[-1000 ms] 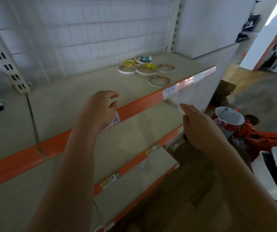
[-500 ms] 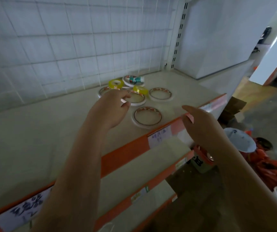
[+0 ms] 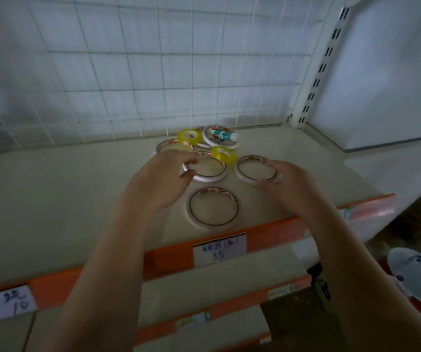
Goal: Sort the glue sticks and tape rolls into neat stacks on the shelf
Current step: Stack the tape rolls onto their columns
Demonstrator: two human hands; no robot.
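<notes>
Now both hands on flat white tape rolls, far right of the shelf (image 3: 51, 189).

Left hand (image 3: 158, 184) pinching middle roll's (image 3: 205, 177) left rim; right hand (image 3: 289, 184) curled round right roll's (image 3: 245, 175) near-right edge. Glue stick (image 3: 223, 135) lying across far roll (image 3: 208, 141), long axis left-right, white end pointing right, beside two tilted yellow rolls (image 3: 189, 137).

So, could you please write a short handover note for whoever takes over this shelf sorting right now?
Left hand: fingers pinch the middle white tape roll.
Right hand: fingers grip the right white tape roll.
Shelf: another white roll lies flat nearest the front; two yellow tape rolls and a glue stick rest on further white rolls behind.
Done: nothing stacked neatly.
Left: stack rolls by kind, separate the glue stick.
</notes>
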